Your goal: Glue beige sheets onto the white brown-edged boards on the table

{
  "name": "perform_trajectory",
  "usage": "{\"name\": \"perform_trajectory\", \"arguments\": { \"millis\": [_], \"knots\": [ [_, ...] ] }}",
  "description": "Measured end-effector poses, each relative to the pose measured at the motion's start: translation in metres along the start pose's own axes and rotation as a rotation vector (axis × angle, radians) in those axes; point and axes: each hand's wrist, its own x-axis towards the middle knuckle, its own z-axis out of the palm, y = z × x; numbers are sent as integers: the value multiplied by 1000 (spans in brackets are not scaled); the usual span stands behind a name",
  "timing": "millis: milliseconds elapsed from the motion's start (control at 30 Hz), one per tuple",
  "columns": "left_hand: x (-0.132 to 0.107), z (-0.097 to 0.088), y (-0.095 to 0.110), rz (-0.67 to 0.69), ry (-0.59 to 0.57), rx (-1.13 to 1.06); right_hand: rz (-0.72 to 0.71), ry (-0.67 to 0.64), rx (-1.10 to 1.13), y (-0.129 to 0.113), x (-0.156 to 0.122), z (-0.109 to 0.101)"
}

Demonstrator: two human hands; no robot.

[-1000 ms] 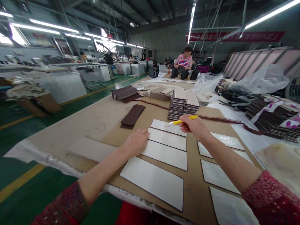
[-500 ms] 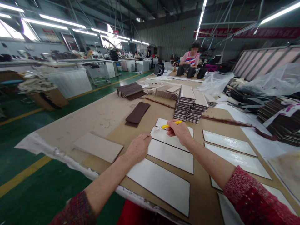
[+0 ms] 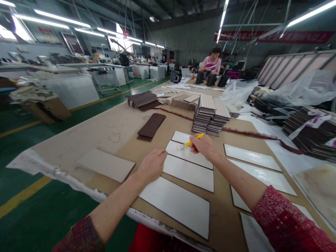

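Note:
My right hand (image 3: 202, 144) is closed around a small brush with a yellow handle (image 3: 194, 139), whose pale bristles touch a white rectangular panel (image 3: 196, 156) with a dark edge. My left hand (image 3: 153, 163) lies with its fingers stretched out, the fingertips at the left end of that panel. Nearer to me lie another white panel (image 3: 189, 173) and a larger one (image 3: 178, 203). Beyond the brush, a further white panel (image 3: 181, 137) is partly hidden. To the right of my arm, several shiny wet-looking panels (image 3: 252, 156) lie in a column, some partly covered by my sleeve.
Dark brown pieces (image 3: 151, 126) and beige boards (image 3: 105, 164) lie on the left. Tall stacks of dark-edged boards (image 3: 206, 113) stand ahead, with a brown bundle (image 3: 143, 99) behind. A co-worker (image 3: 212, 64) sits at the table's far end beside black bags. Plastic sheeting (image 3: 240, 92) lies on the right.
The brush in my right hand has moved a little to the right along the panel. My left hand stays at the panel's end. The whole view has shifted slightly.

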Motion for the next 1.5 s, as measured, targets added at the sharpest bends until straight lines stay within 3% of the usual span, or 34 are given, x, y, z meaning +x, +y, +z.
{"name": "perform_trajectory", "arguments": {
  "millis": [433, 667, 833, 967, 1167, 1367, 1500],
  "knots": [
    [-1, 4, -2, 25, 19, 25, 73, 89, -100, 24, -31, -78],
    [-2, 9, -6, 30, 32, 21, 121, 120, -166, 30, -45, -106],
    [-1, 8, -6, 31, 36, 18, 111, 124, -250, 27, -46, -115],
    [0, 7, -5, 30, 36, 13, 60, 105, -346, 13, -39, -106],
    [-1, 8, -6, 27, 40, 1, -10, -10, -378, -9, -20, -62],
    [-1, 6, -5, 34, 32, -15, -63, -105, -245, -25, -3, -19],
    [-1, 2, -4, 27, 25, -12, -93, -95, -116, -32, 4, 0]
  ]
}}
